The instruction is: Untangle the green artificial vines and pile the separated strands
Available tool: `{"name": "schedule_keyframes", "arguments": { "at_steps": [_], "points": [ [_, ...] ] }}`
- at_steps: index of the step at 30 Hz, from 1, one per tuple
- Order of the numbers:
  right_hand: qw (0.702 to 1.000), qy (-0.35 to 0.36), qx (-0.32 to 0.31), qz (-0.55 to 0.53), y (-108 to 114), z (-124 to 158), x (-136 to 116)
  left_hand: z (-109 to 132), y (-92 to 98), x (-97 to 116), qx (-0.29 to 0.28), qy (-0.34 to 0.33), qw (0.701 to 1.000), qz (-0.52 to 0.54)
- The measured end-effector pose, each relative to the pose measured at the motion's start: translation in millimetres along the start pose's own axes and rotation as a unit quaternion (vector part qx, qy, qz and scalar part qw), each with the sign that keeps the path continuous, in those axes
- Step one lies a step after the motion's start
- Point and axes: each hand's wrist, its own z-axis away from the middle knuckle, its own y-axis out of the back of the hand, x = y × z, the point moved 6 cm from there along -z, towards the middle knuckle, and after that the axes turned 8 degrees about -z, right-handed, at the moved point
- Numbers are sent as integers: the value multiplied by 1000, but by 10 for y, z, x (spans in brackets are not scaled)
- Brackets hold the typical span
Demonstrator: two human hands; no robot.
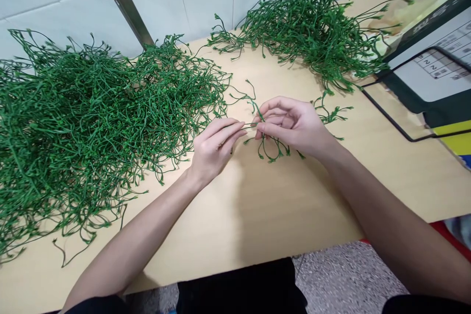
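sprig [270, 149]: between both hands, above table [257, 206] | left hand [215, 149]: fingertips pinching its stem end | right hand [290, 125]: closed on sprig | big pile [84, 122]: left | small pile [312, 24]: behind

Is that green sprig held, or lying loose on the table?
Held: fingers of the left hand and right hand pinch the green sprig; whether its tips touch the table, cannot tell.

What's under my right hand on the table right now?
Thin strands of the green sprig fan out beneath the right hand, over the wooden table. The left hand pinches its stem end. How the strands join is hidden by that right hand.
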Motion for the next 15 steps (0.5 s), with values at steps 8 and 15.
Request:
{"name": "schedule_keyframes", "arguments": {
  "at_steps": [8, 15],
  "points": [
    [999, 25, 20, -26, -8, -11, -10, -18, 28, 14, 17, -11, 1000, 0],
    [1000, -2, 20, -24, 4, -2, -2, -22, -13, -42, -19, 45, 999, -13]
  ]
}}
